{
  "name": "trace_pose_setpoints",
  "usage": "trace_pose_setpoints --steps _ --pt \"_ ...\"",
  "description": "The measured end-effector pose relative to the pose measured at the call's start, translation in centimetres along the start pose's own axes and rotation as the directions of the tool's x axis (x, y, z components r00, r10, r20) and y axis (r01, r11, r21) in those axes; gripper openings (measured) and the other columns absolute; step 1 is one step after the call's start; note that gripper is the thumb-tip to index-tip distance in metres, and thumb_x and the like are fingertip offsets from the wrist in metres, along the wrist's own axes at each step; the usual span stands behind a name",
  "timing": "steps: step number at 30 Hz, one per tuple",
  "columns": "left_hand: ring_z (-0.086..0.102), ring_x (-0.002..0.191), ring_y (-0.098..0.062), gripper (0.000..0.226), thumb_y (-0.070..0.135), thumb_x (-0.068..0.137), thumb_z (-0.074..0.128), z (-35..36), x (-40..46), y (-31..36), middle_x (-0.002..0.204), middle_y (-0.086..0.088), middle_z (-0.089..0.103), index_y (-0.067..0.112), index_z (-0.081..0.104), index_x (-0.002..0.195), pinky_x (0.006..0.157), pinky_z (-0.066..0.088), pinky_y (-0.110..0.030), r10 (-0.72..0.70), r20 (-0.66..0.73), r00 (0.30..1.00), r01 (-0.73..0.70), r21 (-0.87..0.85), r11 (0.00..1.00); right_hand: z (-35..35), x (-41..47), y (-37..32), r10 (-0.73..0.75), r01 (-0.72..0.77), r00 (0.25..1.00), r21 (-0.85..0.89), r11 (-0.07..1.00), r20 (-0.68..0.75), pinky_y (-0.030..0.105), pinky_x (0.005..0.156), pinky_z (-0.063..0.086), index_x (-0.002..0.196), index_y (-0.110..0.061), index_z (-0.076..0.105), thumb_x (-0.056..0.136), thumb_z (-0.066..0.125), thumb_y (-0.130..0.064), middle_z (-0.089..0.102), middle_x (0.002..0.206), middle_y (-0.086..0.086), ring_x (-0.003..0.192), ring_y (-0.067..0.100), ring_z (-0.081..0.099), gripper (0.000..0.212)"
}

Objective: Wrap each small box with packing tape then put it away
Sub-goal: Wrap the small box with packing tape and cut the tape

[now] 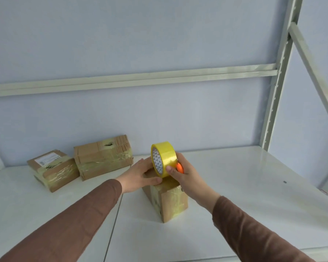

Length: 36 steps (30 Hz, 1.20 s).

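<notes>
Box [167, 199] stands on the white shelf [235, 186], under the left hand [140, 175] pressing flat, fingers straight. Right hand [186, 175] grips the tape roll [164, 159] and an orange cutter [179, 167]; keeping the strip taut should prevent wrinkles.

This looks like a storeroom or packing area, not a home. A white shelf board [235, 186] sits inside a pale grey metal rack [280, 91] with slotted uprights, a cross beam and a diagonal brace, all set against a plain, bare bluish wall [140, 35]. 2 taped cardboard parcels [78, 167] stand at the back of the shelf, 1 bearing a printed shipping label [47, 158], which suits a place where goods are packed and stored.
</notes>
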<state>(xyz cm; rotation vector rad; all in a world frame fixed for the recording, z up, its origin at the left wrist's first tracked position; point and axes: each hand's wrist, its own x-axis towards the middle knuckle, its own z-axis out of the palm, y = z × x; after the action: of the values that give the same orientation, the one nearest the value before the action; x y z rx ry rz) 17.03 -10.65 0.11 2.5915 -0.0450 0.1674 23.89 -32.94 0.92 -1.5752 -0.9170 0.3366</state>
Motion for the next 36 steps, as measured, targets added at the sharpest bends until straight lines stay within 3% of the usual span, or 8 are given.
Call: trace_pose_setpoints --steps 4,10,13,21,28,31,33,36 --pt "0.02 0.147 0.007 0.05 0.063 0.091 0.062 -0.5 -0.2 -0.5 0.16 0.032 0.026 0.065 0.046 0.138 0.12 0.008 -0.015 0.036 0.041 0.999 -0.037 0.016 0.999 -0.7 -1.1 -2.4 0.039 -0.037 0.999 0.044 0.998 -0.031 0.037 0.088 0.057 0.132 -0.028 0.059 0.104 0.059 -0.021 0.072 0.112 0.001 0.104 0.022 0.069 0.029" --pt "-0.011 0.152 0.001 0.052 0.078 0.088 0.05 -0.9 -0.5 -0.5 0.17 0.01 -0.004 0.083 0.024 0.132 0.121 -0.005 -0.027 -0.067 0.141 0.988 0.055 0.088 0.995 -2.5 -5.5 -4.3 0.152 -0.171 0.982 -0.184 0.968 -0.11 0.026 0.066 0.044 0.123 -0.047 0.059 0.099 0.059 -0.037 0.062 0.084 -0.016 0.072 0.005 0.056 0.026" --pt "-0.019 0.142 0.01 0.061 0.084 0.085 0.043 -0.9 -0.4 -0.8 0.171 0.01 -0.004 0.077 0.02 0.14 0.118 -0.009 -0.023 -0.088 0.136 0.987 0.065 0.165 0.984 -3.0 -8.4 -3.4 0.247 -0.251 0.968 -0.291 0.923 -0.053 0.036 0.086 0.054 0.119 -0.043 0.064 0.098 0.06 -0.033 0.07 0.095 -0.012 0.09 0.011 0.065 0.023" --pt "-0.018 0.152 -0.003 0.069 0.072 0.095 0.028 -0.6 -0.3 0.7 0.169 0.013 -0.009 0.046 0.015 0.158 0.127 -0.008 -0.038 -0.053 0.129 0.99 0.005 0.348 0.938 -2.7 -9.8 -0.4 0.438 -0.386 0.899 -0.501 0.775 -0.016 0.03 0.091 0.052 0.133 -0.042 0.059 0.099 0.054 -0.042 0.067 0.112 -0.011 0.102 0.013 0.063 0.034" --pt "-0.009 0.157 -0.012 0.092 0.096 0.076 0.036 3.2 -2.9 2.7 0.171 0.005 -0.005 0.066 -0.008 0.151 0.125 -0.001 -0.032 -0.026 0.038 0.999 0.005 0.466 0.885 -2.7 -9.9 0.3 0.39 -0.366 0.921 -0.366 0.856 -0.008 0.026 0.068 0.041 0.115 -0.036 0.056 0.097 0.062 -0.041 0.055 0.088 -0.008 0.073 0.012 0.052 0.019" --pt "0.019 0.155 -0.009 0.08 0.086 0.079 0.048 0.9 -1.8 3.1 0.168 0.013 0.023 0.069 0.015 0.15 0.124 0.023 -0.039 -0.042 0.0 0.999 0.04 0.282 0.958 -3.0 -9.3 -1.6 0.324 -0.324 0.945 -0.009 0.946 0.043 0.024 0.07 0.041 0.117 -0.039 0.065 0.097 0.068 -0.035 0.058 0.093 -0.001 0.077 0.013 0.055 0.021" --pt "0.039 0.145 -0.004 0.067 0.072 0.085 0.058 -0.9 -1.2 3.0 0.157 0.019 0.044 0.062 0.037 0.147 0.12 0.031 -0.035 -0.062 0.002 0.998 0.062 -0.097 0.993 -3.7 -8.4 -3.7 0.208 -0.215 0.977 0.199 0.956 0.056 0.024 0.078 0.045 0.118 -0.043 0.07 0.091 0.072 -0.038 0.064 0.097 0.001 0.085 0.012 0.062 0.028" --pt "0.059 0.123 0.005 0.04 0.056 0.089 0.058 -2.7 -0.5 3.1 0.131 0.022 0.067 0.053 0.064 0.129 0.102 0.043 -0.017 -0.107 0.01 0.994 0.1 -0.457 0.884 -3.8 -6.6 -6.0 0.055 -0.086 0.993 0.326 0.941 0.104 0.028 0.091 0.046 0.126 -0.048 0.066 0.092 0.071 -0.032 0.069 0.109 0.005 0.099 0.013 0.064 0.038"
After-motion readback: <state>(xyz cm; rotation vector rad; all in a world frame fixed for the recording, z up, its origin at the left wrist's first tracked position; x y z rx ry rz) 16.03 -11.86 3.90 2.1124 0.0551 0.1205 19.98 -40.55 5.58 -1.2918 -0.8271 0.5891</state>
